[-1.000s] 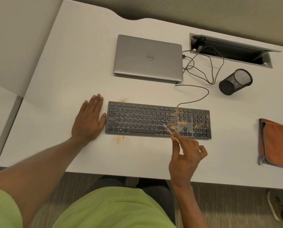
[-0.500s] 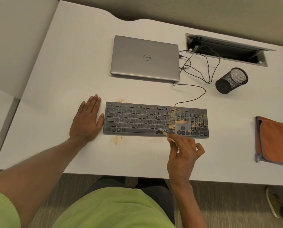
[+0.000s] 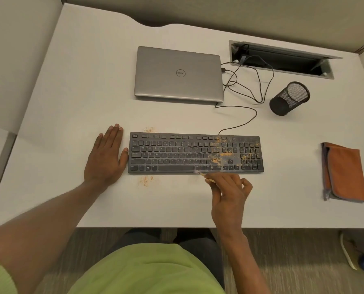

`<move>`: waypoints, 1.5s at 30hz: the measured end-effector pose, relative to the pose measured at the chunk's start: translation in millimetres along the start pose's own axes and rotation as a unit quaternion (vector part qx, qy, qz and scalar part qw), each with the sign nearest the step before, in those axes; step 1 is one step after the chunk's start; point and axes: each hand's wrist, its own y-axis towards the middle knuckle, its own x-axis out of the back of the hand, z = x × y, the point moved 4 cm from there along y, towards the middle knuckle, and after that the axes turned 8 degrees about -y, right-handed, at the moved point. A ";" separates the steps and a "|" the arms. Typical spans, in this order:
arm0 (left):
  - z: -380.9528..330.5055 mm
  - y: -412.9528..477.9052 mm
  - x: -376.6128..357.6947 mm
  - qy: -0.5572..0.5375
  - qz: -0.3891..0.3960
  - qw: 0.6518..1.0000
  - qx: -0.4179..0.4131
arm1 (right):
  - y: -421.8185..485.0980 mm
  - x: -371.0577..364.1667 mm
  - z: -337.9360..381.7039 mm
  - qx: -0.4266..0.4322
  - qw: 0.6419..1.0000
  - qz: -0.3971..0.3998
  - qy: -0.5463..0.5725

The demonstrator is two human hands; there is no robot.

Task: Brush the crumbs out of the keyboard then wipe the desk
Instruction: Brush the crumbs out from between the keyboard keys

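The fingers of the right hand are closed in a pen-style pinch on a thin brush. Its tip is placed at the near edge of the keyboard, just right of the space bar. The left hand is laid flat on the desk with straight fingers, its thumb touching the keyboard's left end.

The keyboard lies at the centre of the frame. Crumbs are spread over its right third.

Handling, as judged:
- The brush is judged light, with a stiff handle and soft bristles. It is best pinched on the handle, clear of the bristles.
- The keyboard is judged flat, stiff and light, and likely to slide on the smooth desk. It is best braced at one end.
- The cloth, at the right of the frame, is judged soft and limp. It is best taken by its folded edge.

Count:
- One keyboard, one brush, one folded cloth.
- One crumb scatter on the keys.
- Two crumb patches on the desk: one above the keyboard's upper left corner, one below its near edge.
- One closed laptop and one mesh cup, in the upper half of the frame.
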 end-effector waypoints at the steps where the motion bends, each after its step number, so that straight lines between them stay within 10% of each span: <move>1: 0.4 0.1 0.2 0.000 -0.001 1.000 0.000 | -0.3 2.7 -5.5 -0.006 1.000 0.000 -0.017; 31: -1.3 -0.4 0.9 0.001 0.000 1.000 -0.001 | 24.8 -0.4 -5.4 -0.006 1.000 -0.004 0.010; 45: -2.4 -1.0 1.9 0.000 0.004 1.000 0.005 | 8.5 15.5 -21.4 -0.165 0.977 -0.127 0.054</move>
